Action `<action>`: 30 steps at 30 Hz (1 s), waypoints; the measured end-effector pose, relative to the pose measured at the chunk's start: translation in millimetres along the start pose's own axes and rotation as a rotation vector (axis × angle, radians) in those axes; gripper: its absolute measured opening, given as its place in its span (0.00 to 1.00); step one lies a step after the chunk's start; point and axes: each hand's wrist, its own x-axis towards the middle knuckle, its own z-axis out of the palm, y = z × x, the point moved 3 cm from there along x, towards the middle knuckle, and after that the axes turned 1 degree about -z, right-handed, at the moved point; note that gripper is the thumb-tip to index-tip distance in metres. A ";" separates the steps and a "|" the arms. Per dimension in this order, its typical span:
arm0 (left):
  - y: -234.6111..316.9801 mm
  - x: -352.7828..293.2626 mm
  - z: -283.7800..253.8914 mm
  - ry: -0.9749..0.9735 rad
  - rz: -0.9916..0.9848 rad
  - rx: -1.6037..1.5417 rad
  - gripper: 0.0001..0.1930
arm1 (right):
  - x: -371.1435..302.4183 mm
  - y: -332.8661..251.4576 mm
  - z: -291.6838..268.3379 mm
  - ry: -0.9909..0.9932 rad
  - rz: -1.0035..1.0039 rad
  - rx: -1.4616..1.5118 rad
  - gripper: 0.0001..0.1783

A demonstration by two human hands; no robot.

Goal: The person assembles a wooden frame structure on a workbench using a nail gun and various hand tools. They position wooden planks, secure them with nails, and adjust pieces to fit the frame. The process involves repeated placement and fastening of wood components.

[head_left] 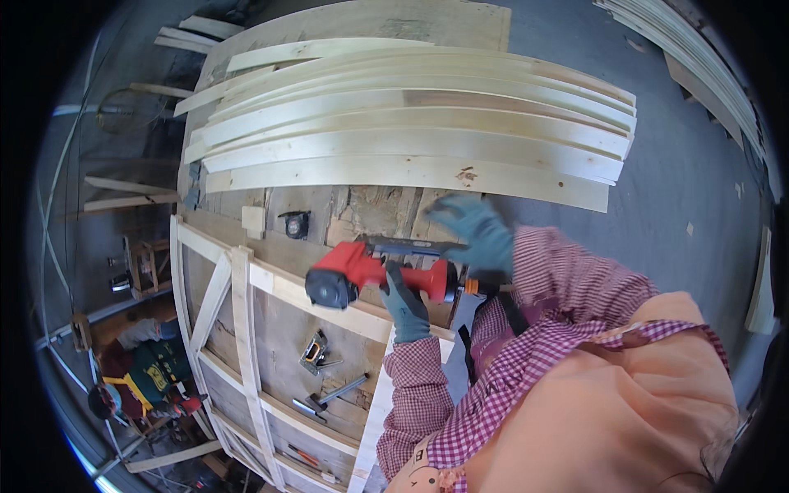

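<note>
One red power tool (pixel 366 267), held above the upper rail of a pale timber frame (pixel 248 312), rounded dark end toward the left. Sits within the left gloved fingers (pixel 393 275), curled closely around its red grip from below. Just beside the dark bar along its far side, the right gloved fingers (pixel 448 215), blurred and loosely spread; cannot tell whether touching the bar or gripping anything. Hides, together with the left glove, a stretch of the rail. Near the tool, on the desk (pixel 374 215), one black tape measure (pixel 294 223) and one small wooden block (pixel 253 222), apart from both sets of fingers. Within the frame's openings, one hammer (pixel 345 389), one metal hand tool (pixel 313 352) and one slim orange item (pixel 302 454), too small to identify. Across the far side, long pale boards (pixel 411 123), at least six counted. Beyond the frame's left edge, one other person (pixel 164 361) in green and two loose wood strips (pixel 131 201).
</note>
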 end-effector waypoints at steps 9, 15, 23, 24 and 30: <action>-29.9 -6.0 0.3 0.246 -0.190 -0.298 0.19 | -200.7 325.7 -101.6 0.964 1.220 0.685 0.52; -8.8 -3.7 19.1 0.256 -0.200 -0.214 0.18 | -176.0 305.4 -101.0 0.941 1.219 1.068 0.45; -2.1 6.1 27.7 0.353 -0.125 -0.095 0.20 | -204.8 303.8 -77.0 0.805 1.203 1.418 0.44; -2.8 4.7 27.8 0.377 -0.131 -0.080 0.20 | -205.5 301.9 -74.9 0.767 1.184 1.484 0.43; -3.4 13.5 28.1 0.440 -0.080 0.058 0.20 | -215.2 310.4 -51.6 0.810 1.013 1.525 0.40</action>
